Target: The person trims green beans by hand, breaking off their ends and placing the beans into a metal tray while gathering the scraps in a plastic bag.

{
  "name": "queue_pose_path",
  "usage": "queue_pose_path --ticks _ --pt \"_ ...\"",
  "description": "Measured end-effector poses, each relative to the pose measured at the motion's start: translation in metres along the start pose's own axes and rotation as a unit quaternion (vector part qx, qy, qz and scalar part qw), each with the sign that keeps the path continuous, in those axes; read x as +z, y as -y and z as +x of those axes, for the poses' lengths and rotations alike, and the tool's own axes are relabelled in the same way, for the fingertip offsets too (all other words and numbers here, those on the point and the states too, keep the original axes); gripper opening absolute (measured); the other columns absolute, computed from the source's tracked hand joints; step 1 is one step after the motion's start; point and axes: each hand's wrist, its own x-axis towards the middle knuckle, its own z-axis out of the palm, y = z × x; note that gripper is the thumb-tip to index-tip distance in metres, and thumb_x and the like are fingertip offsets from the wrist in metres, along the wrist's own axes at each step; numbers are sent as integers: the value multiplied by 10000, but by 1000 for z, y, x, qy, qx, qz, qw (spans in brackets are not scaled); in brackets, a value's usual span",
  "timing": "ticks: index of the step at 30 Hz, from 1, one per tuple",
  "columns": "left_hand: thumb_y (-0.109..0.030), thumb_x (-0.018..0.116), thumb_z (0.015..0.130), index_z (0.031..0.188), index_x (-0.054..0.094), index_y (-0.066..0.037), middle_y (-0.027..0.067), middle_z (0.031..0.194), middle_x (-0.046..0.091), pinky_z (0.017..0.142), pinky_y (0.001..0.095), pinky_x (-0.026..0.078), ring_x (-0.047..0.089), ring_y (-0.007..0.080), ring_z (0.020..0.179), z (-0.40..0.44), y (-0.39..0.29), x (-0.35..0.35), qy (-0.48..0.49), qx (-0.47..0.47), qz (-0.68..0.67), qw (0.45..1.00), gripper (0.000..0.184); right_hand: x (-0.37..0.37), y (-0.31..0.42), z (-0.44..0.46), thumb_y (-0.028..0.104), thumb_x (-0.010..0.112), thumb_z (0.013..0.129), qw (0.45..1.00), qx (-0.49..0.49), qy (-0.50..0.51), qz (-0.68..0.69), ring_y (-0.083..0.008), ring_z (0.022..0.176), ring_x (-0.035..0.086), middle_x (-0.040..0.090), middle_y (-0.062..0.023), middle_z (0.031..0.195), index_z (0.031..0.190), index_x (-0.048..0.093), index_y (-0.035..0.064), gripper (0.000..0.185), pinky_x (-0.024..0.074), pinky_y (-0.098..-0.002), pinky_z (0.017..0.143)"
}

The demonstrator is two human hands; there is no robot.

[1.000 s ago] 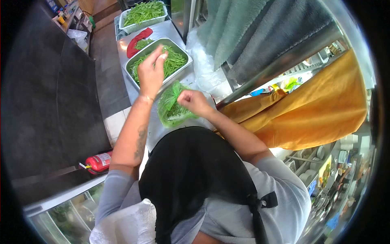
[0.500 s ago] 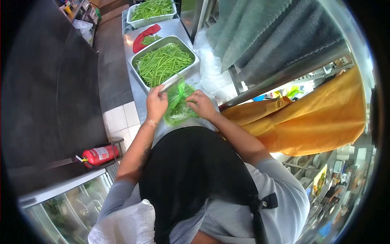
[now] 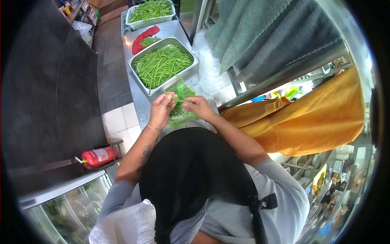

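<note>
- left hand and right hand each pinching; the grip holds one slim green bean between them, its long axis crosswise, hand to hand;
- just below, a crinkled, translucent green bag;
- beyond, nearer the left hand, a rigid rectangular metal pan of smooth, slender beans; under it, the shiny bench

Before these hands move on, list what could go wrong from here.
1. The slender green bean pods (count unclear), pinched between the left hand and right hand, may slip and land on the grey metal table.
2. The translucent green plastic bag near the fingers looks thin and crumpled, so it could snag and shift.
3. The rectangular silver metal pan sits close to the table's left edge; a bump might spill its beans.
</note>
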Motion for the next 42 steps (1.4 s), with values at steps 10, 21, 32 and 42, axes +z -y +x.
queue_pose_path --ticks 10,21,32,42 --pt "-163 579 1107 1149 698 -42 48 1068 737 796 267 553 615 80 833 -19 -4 -12 -24 9 107 994 175 -17 6 95 374 731 942 882 -72 -255 -391 -400 987 713 734 -214 1062 1085 808 96 322 567 -494 879" --pt "-175 568 1114 1195 674 -39 80 1104 744 828 283 582 659 89 845 -27 -27 -33 -66 40 63 995 190 -12 77 115 443 737 951 839 -243 -315 -371 -428 1018 713 735 -257 1075 1141 766 26 459 557 -541 903" --pt "-164 543 1122 1155 663 -66 84 1136 740 856 310 584 645 98 870 -17 -41 -34 -92 113 43 988 158 23 47 34 312 756 1010 985 84 109 100 -161 802 723 772 -92 943 1094 757 13 310 601 -317 739" --pt "-156 532 1126 1148 659 -82 71 1139 735 858 301 576 623 94 887 -22 -31 -25 -58 109 73 990 149 26 31 19 223 787 979 971 105 35 212 -144 750 695 738 -78 885 1049 721 20 224 587 -300 700"
